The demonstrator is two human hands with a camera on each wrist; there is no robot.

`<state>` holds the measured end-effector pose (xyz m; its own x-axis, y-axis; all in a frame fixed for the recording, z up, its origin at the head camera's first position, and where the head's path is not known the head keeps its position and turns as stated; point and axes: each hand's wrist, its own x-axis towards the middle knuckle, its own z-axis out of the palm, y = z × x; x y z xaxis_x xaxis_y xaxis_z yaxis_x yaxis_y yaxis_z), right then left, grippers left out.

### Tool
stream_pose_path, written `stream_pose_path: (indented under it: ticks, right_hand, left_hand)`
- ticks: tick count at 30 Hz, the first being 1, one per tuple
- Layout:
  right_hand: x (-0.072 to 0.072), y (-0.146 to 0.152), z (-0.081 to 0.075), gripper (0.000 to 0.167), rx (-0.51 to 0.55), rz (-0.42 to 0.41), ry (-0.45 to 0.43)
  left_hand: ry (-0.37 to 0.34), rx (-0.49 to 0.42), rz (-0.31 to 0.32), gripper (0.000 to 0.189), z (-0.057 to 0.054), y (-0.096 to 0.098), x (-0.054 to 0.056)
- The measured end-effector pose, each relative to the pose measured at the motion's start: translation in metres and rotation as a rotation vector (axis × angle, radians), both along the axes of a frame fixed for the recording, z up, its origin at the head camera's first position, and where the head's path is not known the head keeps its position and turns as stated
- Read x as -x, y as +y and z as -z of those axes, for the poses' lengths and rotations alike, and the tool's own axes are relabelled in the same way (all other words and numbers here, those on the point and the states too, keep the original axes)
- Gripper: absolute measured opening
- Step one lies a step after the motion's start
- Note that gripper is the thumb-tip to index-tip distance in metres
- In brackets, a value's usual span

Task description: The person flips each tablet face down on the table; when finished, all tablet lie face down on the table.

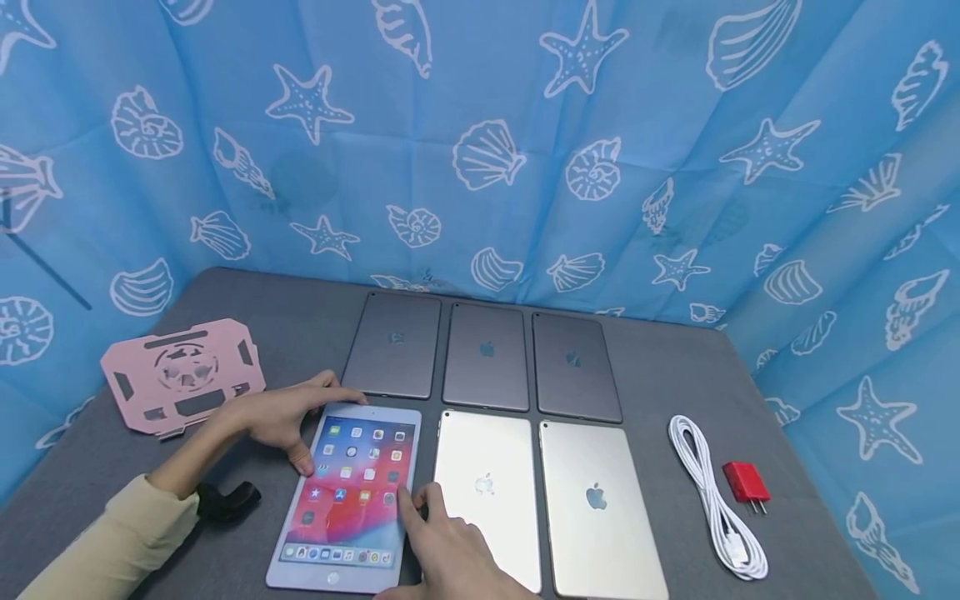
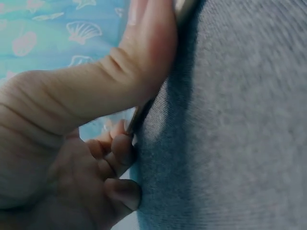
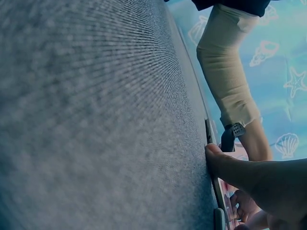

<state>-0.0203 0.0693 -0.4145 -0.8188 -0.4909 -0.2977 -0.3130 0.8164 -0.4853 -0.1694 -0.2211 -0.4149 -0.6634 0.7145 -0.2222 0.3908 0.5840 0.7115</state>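
Note:
A white-framed tablet point(image 1: 352, 521) lies screen up on the grey table, its home screen lit with app icons. My left hand point(image 1: 288, 417) holds its upper left corner, thumb on the left edge and a finger along the top edge. In the left wrist view the left thumb point(image 2: 148, 52) rests against the tablet's thin edge. On the opposite side, my right hand point(image 1: 453, 546) grips the lower right edge with bent fingers. The right wrist view has the right thumb point(image 3: 230, 165) against the edge; part of that hand is out of frame.
Two silver tablets point(image 1: 487, 467) point(image 1: 600, 517) lie face down to the right. Behind them is a row of three dark grey tablets point(image 1: 393, 346) point(image 1: 486, 354) point(image 1: 576, 367). A pink stand point(image 1: 150, 367) is at left, a white cable point(image 1: 708, 487) and red charger point(image 1: 745, 481) at right. A blue curtain point(image 1: 480, 217) surrounds the table.

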Motion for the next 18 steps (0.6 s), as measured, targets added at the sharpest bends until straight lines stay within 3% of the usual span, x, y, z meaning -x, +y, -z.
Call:
stream_pose_path:
  ticks: [11,18]
  right_hand:
    - [0.0031,0.0025,-0.0006,0.099,0.045,-0.024,0.022]
    - [0.0082,0.0064,-0.0024,0.105,0.102,-0.032,0.007]
  left_hand:
    - [-0.01,-0.072,0.012,0.095,0.0049,-0.0061,-0.0004]
    - [0.019,-0.098,-0.003,0.095,0.0087,-0.008,-0.003]
